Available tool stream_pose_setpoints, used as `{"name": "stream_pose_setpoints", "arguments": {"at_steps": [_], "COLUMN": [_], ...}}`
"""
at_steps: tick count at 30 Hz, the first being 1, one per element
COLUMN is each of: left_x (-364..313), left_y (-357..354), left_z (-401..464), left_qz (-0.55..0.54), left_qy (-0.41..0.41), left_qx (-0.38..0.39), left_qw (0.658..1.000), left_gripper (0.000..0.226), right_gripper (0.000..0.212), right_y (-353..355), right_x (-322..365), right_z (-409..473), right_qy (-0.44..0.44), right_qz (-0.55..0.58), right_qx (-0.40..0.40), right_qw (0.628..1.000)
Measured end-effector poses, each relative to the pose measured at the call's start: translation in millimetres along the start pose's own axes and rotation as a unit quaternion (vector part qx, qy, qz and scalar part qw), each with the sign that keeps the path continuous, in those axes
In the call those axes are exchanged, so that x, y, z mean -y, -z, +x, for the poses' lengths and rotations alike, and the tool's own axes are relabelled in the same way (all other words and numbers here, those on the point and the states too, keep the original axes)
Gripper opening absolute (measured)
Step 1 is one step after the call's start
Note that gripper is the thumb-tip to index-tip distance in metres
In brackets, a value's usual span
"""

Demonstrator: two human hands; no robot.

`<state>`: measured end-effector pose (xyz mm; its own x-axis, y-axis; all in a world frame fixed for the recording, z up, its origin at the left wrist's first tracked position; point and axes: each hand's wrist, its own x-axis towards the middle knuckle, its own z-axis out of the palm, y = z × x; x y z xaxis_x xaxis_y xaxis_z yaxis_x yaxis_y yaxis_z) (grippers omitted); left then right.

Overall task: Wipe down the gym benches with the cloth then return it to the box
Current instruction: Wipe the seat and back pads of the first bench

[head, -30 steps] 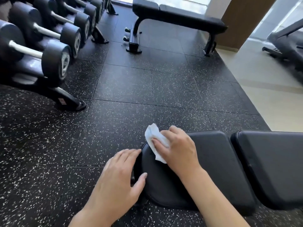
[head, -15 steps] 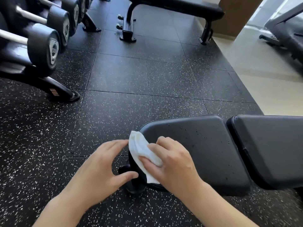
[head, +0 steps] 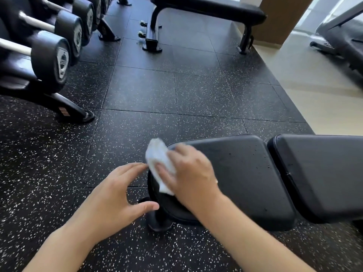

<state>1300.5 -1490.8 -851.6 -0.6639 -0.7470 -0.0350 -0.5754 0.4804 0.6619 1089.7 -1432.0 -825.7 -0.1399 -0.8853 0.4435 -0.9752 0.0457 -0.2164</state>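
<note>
White crumpled cloth [head: 160, 163] is pressed by the right hand [head: 191, 173], fingers curled over it, onto the near black padded bench [head: 235, 173] end for wiping. Left hand [head: 115, 197] hovers spread and holding nothing just left, probably to steady

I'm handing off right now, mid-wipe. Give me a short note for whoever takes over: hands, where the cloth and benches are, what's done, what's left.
Right hand: presses the white cloth onto the end of the near bench, fingers over it.
Left hand: open, holds nothing, poised beside the bench's end.
Far bench: stands across the floor, beyond the dumbbell rack.
Box: not in view.
Done: wiping is under way at the near bench's end; how much of it is clean cannot be told.
Left: finish the near bench, including the second pad, wipe the far bench, return the cloth to the box.
</note>
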Motion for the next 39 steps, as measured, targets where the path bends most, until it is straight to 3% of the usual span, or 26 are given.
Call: {"name": "stream_pose_setpoints", "arguments": {"at_steps": [2, 4, 6, 9, 11, 13, 17, 22, 25, 28, 31, 33, 39], "left_x": [-0.6, -4.4, -9.2, -14.1, -15.9, -15.5, -14.8, -14.5, -12.9, -10.5, -8.2, -6.8, -7.4], "left_y": [-0.3, 1.0, 1.7, -0.1, -1.3, -1.3, 0.3, -0.9, -0.9, 0.1, -0.3, -1.4, -0.4], "left_z": [0.3, 0.6, 1.0, 0.3, -0.8, -1.4, -1.2, -0.1, -0.1, 0.6, 1.1, 3.8, 4.2], "left_qz": [-0.001, -0.007, -0.010, -0.005, -0.008, -0.011, -0.012, -0.019, -0.018, -0.017, -0.021, -0.021, -0.021], "left_qy": [0.004, 0.000, -0.006, -0.007, -0.010, -0.012, -0.012, -0.013, -0.011, -0.011, -0.007, -0.012, -0.025], "left_qx": [-0.003, -0.005, -0.013, -0.014, -0.011, -0.011, 0.001, -0.007, 0.000, 0.006, 0.009, 0.009, 0.002], "left_qw": [1.000, 1.000, 1.000, 1.000, 1.000, 1.000, 1.000, 1.000, 1.000, 1.000, 1.000, 1.000, 0.999], "left_gripper": [0.110, 0.107, 0.105, 0.105, 0.103, 0.102, 0.107, 0.109, 0.110, 0.107, 0.107, 0.111, 0.115], "right_gripper": [0.033, 0.031, 0.033, 0.041, 0.042, 0.044, 0.034, 0.027, 0.033, 0.028, 0.032, 0.034, 0.027], "right_y": [-1.8, 6.0, 17.1, 29.9, 26.7, 22.0, 12.5, 36.1, 40.1, 30.6, 23.1, 28.2, 49.2], "right_x": [4.2, -18.9, -55.4, -94.6, -83.1, -49.3, -10.9, -71.8, -84.0, -42.7, -12.7, -24.1, -85.1], "right_z": [-8.5, -2.5, 9.5, 22.7, 20.9, 13.6, -14.0, 2.1, 3.6, -12.9, -37.4, -35.0, -6.0], "right_qy": [0.038, 0.021, -0.067, -0.191, -0.169, -0.094, 0.012, -0.052, -0.134, -0.060, 0.042, 0.053, -0.136], "right_qz": [0.020, -0.006, -0.062, -0.051, -0.071, -0.093, 0.009, -0.082, -0.052, -0.015, 0.044, 0.040, -0.005], "right_qx": [-0.001, 0.005, 0.007, 0.005, 0.013, 0.027, -0.004, -0.020, 0.005, -0.028, 0.013, 0.026, -0.009], "right_qw": [0.999, 1.000, 0.996, 0.980, 0.983, 0.991, 1.000, 0.995, 0.990, 0.998, 0.998, 0.997, 0.991]}}
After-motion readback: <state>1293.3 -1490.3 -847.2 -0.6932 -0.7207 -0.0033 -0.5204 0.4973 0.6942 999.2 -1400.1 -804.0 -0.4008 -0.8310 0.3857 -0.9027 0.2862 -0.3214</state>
